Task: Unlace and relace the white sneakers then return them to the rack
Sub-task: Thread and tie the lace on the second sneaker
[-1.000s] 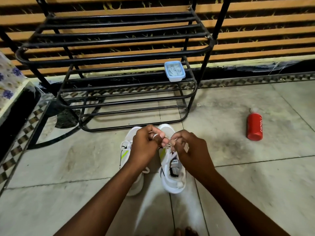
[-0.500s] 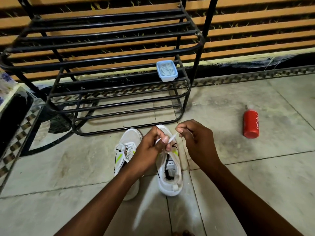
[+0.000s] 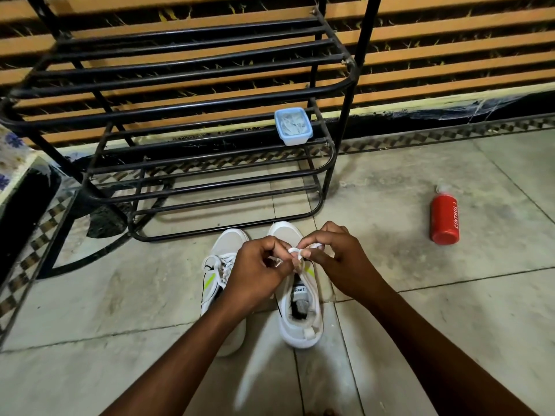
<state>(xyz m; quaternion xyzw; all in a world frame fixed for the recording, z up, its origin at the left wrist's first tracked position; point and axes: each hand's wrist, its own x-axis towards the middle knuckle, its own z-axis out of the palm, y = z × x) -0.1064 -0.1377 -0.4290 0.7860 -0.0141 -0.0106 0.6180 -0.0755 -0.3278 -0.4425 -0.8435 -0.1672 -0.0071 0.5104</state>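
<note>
Left hand (image 3: 258, 271) and right hand (image 3: 336, 259) now closer, both seemingly pinching lace (image 3: 295, 253) over right sneaker (image 3: 300, 310)

The two sneakers (image 3: 295, 298) are seen to be white, each marked with a neon yellow-green stripe and black accents. The lace (image 3: 295, 254) is white. The rack (image 3: 192, 94) is painted black. A pale blue container (image 3: 293, 126) is set on it. The bottle (image 3: 444, 219) is red with white lettering. The floor (image 3: 420, 310) is tiled in mottled grey-beige, bordered by a brown-and-cream checked band (image 3: 435, 135). The wall (image 3: 450, 46) is striped orange and dark.
</note>
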